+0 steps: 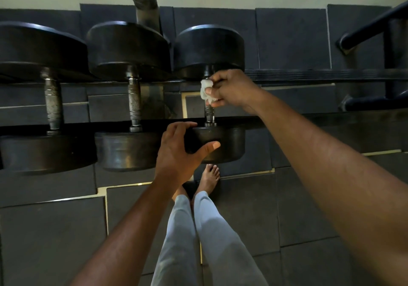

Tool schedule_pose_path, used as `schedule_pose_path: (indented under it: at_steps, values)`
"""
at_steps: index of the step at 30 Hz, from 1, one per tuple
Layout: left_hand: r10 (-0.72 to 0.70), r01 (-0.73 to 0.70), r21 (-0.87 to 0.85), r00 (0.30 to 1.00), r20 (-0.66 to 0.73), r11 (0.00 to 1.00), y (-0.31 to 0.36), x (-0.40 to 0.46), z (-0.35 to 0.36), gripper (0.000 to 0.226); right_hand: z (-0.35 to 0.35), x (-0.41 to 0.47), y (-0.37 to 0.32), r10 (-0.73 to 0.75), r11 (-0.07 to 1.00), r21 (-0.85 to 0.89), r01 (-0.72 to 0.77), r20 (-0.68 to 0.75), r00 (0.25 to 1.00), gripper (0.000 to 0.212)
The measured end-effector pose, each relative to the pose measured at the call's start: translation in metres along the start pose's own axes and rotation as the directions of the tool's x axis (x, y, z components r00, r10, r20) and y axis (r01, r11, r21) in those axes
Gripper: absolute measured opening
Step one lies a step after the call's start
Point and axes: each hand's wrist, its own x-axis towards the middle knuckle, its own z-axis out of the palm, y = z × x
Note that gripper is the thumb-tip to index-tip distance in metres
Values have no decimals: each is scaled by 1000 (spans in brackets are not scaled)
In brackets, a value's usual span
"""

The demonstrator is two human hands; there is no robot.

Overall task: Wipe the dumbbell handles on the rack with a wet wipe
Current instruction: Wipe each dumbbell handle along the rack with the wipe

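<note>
Head view: my right hand [231, 88] curls its fingers [213, 104] round the wet wipe [205, 89] on the handle [209, 113] of the rightmost of 3 dumbbells on the rack [331, 119]. At 7 o'clock from it, my left hand [181, 151] grips the near weight head [229, 143].

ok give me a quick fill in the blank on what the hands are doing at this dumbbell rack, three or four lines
1. The crumpled white wet wipe is held by the ____ hand.
2. That hand wraps the wipe around the ridged metal handle of the ____ of the three black round-headed dumbbells.
3. The left hand grips that dumbbell's ____ head, the one closer to the person.
4. The number of dumbbells on the dark rack rail is ____.

Missing words: right; rightmost; near; three
</note>
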Motion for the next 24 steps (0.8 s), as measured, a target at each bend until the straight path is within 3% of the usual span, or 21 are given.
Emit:
schedule_pose_path:
  at_steps: [4, 11, 14, 18, 21, 24]
  values:
    - [4, -4, 2, 1000, -5, 1000, 0, -1, 0, 80, 4, 5, -10, -25, 997, -71, 27, 26, 999, 42]
    - [15, -15, -8, 1000, -4, 1000, -1, -2, 1, 79, 4, 8, -2, -32, 999, -35, 31, -26, 999, 29]
    - [17, -17, -6, 1000, 3, 1000, -3, -1, 1, 79, 8, 11, 1, -114, 937, -332, 106, -4, 993, 40]
    - [20, -20, -2, 1000, 9, 1000, -4, -2, 1, 81, 17, 18, -1, -366, 672, -680, 293, 39, 930, 29]
    - [23, -23, 4, 1000, -2, 1000, -5, -2, 2, 81, 25, 22, 1, -514, 276, -901, 335, 157, 843, 22]
    - [27, -27, -4, 1000, -8, 1000, -5, -3, 2, 80, 27, 20, -5, -498, -66, -967, 247, 246, 831, 26]
